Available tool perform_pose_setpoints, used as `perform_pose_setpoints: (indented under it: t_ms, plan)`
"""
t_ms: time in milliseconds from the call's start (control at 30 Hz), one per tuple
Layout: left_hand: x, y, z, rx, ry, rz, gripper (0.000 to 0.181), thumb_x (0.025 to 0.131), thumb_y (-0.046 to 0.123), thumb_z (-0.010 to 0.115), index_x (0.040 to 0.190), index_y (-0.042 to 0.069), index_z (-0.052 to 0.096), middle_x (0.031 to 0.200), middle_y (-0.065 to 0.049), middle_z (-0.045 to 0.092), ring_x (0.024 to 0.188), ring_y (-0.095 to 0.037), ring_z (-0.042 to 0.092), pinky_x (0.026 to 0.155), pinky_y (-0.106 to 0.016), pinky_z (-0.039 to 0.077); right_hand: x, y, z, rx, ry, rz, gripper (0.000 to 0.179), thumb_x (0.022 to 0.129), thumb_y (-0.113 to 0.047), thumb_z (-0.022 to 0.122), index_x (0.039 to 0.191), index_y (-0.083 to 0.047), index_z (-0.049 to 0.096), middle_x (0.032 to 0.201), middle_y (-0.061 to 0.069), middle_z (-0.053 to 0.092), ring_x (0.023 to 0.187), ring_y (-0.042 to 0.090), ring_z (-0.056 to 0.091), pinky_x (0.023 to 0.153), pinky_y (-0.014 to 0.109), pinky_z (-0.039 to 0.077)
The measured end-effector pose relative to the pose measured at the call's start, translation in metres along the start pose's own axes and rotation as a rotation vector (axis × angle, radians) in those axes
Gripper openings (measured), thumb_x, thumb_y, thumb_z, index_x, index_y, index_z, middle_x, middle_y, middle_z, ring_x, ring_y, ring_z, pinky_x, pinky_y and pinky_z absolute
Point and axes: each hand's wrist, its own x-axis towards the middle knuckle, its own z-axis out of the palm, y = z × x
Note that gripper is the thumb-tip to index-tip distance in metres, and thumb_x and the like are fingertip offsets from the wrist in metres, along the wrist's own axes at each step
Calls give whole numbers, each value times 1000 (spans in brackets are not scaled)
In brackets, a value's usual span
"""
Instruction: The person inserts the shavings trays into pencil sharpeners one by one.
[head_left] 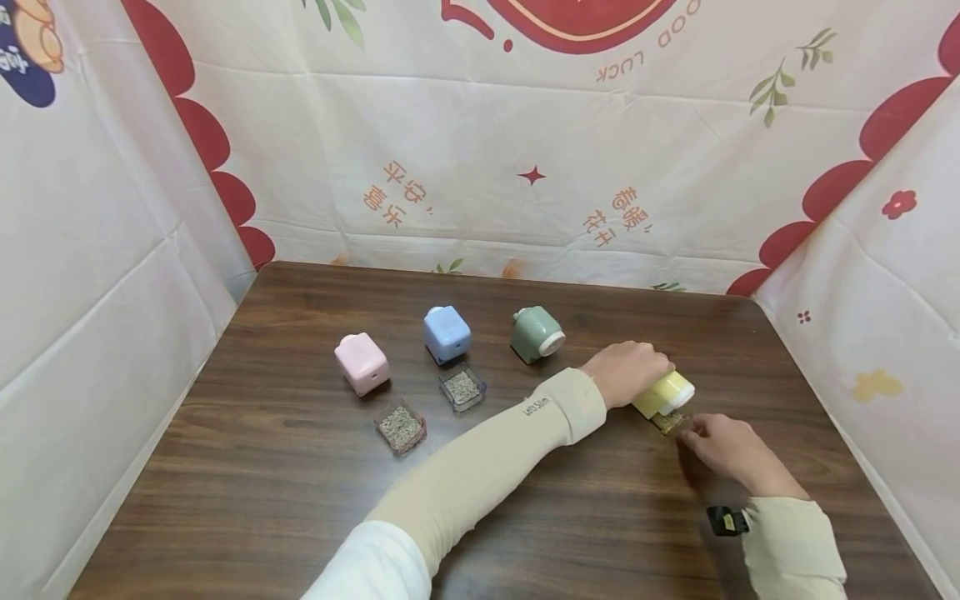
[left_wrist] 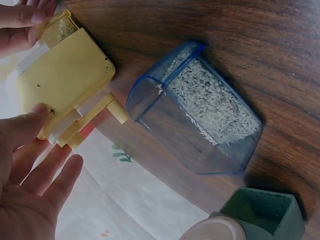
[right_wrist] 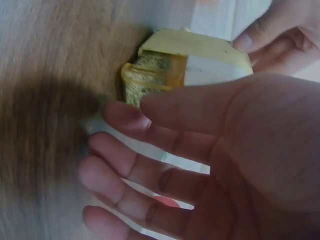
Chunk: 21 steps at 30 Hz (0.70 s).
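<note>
Between gripping left hand (head_left: pixel 632 373) and right hand (head_left: pixel 727 448), pinch unclear: yellow case (head_left: pixel 660 395), drawer (right_wrist: pixel 145 79) jutting.

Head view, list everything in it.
Table: one, brown, centre
Cloth walls: three, printed white, around table
Pink box: one, pink, leftmost
Blue box: one, blue, next rightward
Green box: one, green, next rightward
Yellow box: one, yellow and white, far right
Reddish drawer: one, clear reddish, near pink box
Blue drawer: one, clear blue, near blue box
Yellow drawer: one, yellow, partly out of yellow box
Grains: many, pale, in drawers
Device: one, black, lower right
Left hand: one, bare, gripping yellow box
Right hand: one, bare, at yellow drawer
Sleeves: two, beige, behind hands
White sleeve: one, white, bottom
</note>
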Motion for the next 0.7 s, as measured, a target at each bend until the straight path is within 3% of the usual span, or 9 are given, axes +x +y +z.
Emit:
perform_pose_setpoints:
  t_ms: [300, 700]
  plan:
    - [1, -2, 1, -19, 10, 7, 30, 108, 13, 68, 136, 24, 74, 127, 10, 76, 111, -7, 70, 96, -18, 55, 4, -7, 2, 32, 57, -3, 25, 103, -17, 59, 86, -5, 72, 78, 8, 60, 73, 24, 51, 63, 37, 41]
    - [2, -3, 3, -7, 38, 27, 28, 108, 13, 67, 133, 22, 75, 125, 9, 77, 111, -8, 71, 95, -18, 55, 8, -11, 1, 65, 54, 19, 27, 105, -18, 59, 88, -6, 76, 76, 4, 61, 72, 22, 52, 61, 35, 40]
